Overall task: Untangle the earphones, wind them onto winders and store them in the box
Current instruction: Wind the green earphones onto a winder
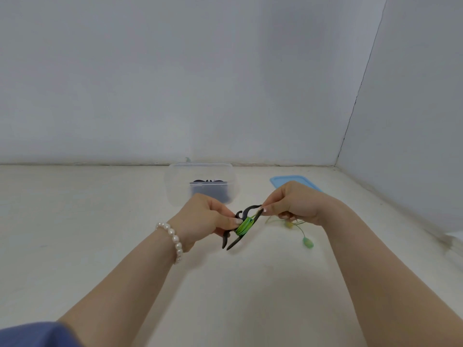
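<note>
While hands wind earphones [244, 227] (green), nothing reads.

Soft, even light fills the scene, moderately bright, with no single source showing. The wall [200, 71] looks a flat grey-blue and the bench [75, 221] a pale cream. Shadows are faint: only a weak smudge lies under the hands, and a dim one under the box [200, 181]. No glare shows anywhere. The whole picture is slightly soft, and fine detail smears on the earbud [308, 242]. Wide-angle distortion bends the wall corner [355, 101] and stretches the forearms towards the lower edge.
</note>
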